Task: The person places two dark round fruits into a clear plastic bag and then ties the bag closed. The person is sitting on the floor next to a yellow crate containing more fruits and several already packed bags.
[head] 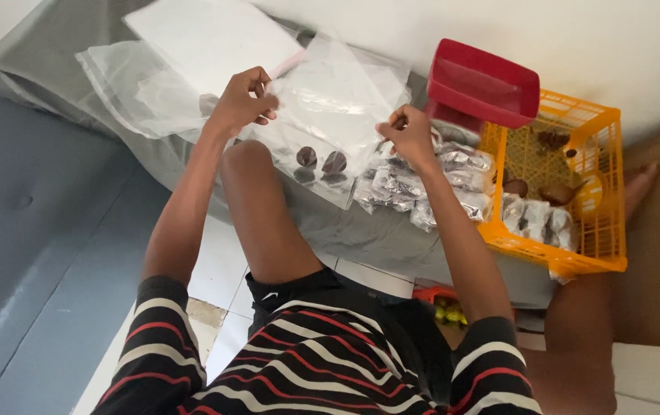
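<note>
A clear plastic bag (328, 115) is held up between both hands above my raised knee. My left hand (239, 101) pinches its upper left edge, and my right hand (409, 135) grips its right edge. Two dark brown round pieces (321, 160) lie at the bottom of the bag. Under my right forearm sits a pile of filled, shiny clear packets (422, 188) on the grey surface.
An orange plastic crate (576, 192) at the right holds more brown pieces and packets. A red scoop-like tray (484, 86) rests against its far corner. Empty clear bags (161, 84) lie at the upper left. A grey cushioned seat (30, 223) fills the left side.
</note>
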